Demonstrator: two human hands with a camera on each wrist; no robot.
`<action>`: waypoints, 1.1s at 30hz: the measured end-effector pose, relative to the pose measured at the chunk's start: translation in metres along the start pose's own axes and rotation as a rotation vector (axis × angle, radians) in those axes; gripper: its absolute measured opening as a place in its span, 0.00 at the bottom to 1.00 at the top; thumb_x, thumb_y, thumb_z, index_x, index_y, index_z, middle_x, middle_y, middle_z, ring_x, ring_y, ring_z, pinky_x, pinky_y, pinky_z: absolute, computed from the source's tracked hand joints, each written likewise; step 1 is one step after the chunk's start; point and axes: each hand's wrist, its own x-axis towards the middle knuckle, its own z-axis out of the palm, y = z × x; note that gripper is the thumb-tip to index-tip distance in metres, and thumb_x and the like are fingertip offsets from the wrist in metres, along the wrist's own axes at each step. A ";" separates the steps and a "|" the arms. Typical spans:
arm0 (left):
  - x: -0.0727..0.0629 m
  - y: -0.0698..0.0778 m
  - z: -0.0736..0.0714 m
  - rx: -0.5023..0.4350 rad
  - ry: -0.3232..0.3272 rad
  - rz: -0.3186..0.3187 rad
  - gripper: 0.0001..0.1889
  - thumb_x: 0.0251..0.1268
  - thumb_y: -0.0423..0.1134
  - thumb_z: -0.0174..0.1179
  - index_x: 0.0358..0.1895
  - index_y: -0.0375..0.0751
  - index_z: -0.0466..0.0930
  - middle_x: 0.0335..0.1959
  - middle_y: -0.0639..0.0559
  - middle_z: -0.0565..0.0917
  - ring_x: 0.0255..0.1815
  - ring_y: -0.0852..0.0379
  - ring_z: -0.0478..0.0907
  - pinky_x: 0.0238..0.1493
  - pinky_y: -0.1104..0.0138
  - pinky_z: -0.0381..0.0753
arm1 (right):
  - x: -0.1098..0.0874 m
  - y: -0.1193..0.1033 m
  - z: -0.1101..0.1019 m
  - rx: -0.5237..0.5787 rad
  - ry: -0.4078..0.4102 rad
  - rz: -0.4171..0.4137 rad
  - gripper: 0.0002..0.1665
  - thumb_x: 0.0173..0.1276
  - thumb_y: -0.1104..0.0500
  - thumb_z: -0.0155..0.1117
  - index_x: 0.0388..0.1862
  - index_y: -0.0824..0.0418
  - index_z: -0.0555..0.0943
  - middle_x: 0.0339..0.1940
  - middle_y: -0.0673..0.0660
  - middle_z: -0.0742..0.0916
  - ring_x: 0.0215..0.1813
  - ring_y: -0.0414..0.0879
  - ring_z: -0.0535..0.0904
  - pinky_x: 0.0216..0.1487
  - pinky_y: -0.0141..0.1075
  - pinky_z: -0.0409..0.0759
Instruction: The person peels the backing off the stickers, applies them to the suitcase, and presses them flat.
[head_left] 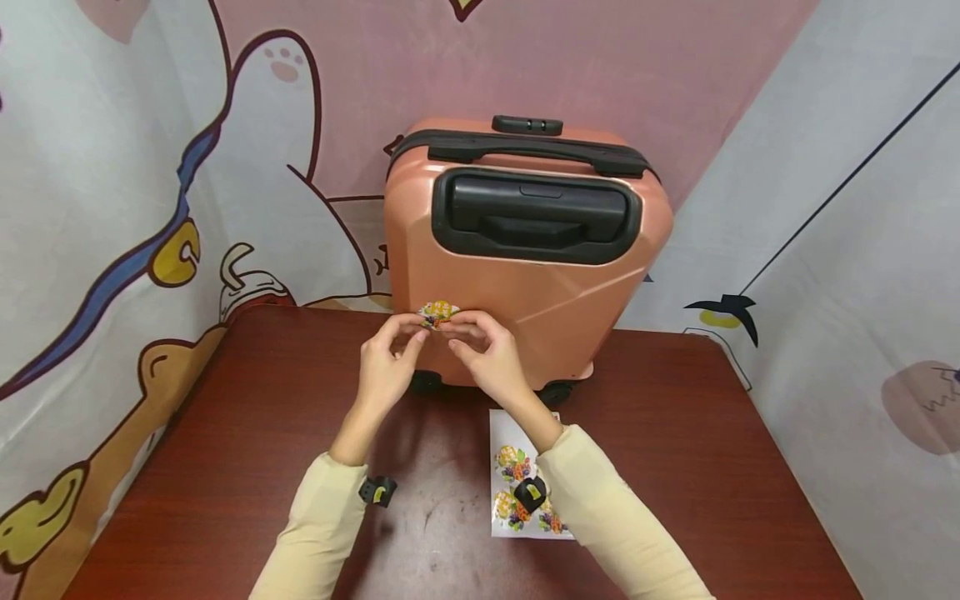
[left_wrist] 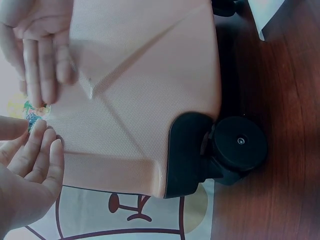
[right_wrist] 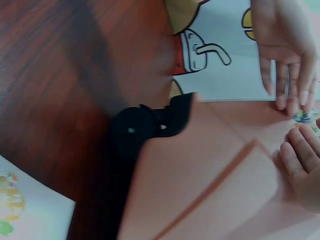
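Two cream cloth sleeves [head_left: 311, 525], each with one black strap [head_left: 386, 485], lead to the left hand [head_left: 384, 367] and the right hand [head_left: 492, 358]. Their bent fingers [head_left: 476, 317], nearly closed, pinch one small, fruit-printed sticker [head_left: 438, 312] from opposite edges. Behind the fingers stands one hard, finely textured salmon suitcase [head_left: 517, 292]; below them are two round black wheels [head_left: 557, 392]. Nearer, right of the fingers, one white sheet [head_left: 504, 427] lies on the wood-grained tabletop [head_left: 675, 458].
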 end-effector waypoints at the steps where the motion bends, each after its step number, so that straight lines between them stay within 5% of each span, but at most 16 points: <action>1: 0.000 0.000 0.000 0.001 0.002 -0.004 0.07 0.60 0.30 0.58 0.42 0.36 0.78 0.32 0.47 0.83 0.26 0.55 0.72 0.20 0.74 0.63 | 0.001 -0.003 -0.001 0.016 0.005 -0.007 0.15 0.56 0.81 0.54 0.44 0.82 0.70 0.40 0.78 0.79 0.44 0.69 0.76 0.41 0.50 0.78; 9: 0.001 0.001 0.001 0.006 0.004 -0.017 0.07 0.60 0.30 0.58 0.42 0.37 0.78 0.32 0.47 0.83 0.27 0.58 0.73 0.21 0.75 0.63 | 0.007 -0.018 -0.008 -0.013 0.079 -0.104 0.13 0.57 0.80 0.54 0.42 0.82 0.71 0.40 0.76 0.81 0.45 0.66 0.78 0.44 0.52 0.76; 18: -0.001 0.001 0.002 -0.001 -0.004 -0.025 0.07 0.59 0.30 0.58 0.41 0.36 0.78 0.32 0.47 0.83 0.27 0.57 0.73 0.23 0.73 0.65 | -0.002 -0.010 -0.013 -0.056 0.108 -0.011 0.11 0.58 0.79 0.56 0.42 0.80 0.72 0.38 0.74 0.82 0.45 0.64 0.78 0.45 0.36 0.75; 33: -0.013 -0.007 0.008 -0.032 -0.047 -0.050 0.06 0.59 0.30 0.59 0.40 0.35 0.79 0.33 0.47 0.83 0.33 0.54 0.79 0.32 0.67 0.77 | -0.019 0.012 -0.041 -0.060 0.104 0.037 0.09 0.59 0.76 0.58 0.39 0.78 0.75 0.33 0.71 0.83 0.37 0.61 0.81 0.41 0.32 0.78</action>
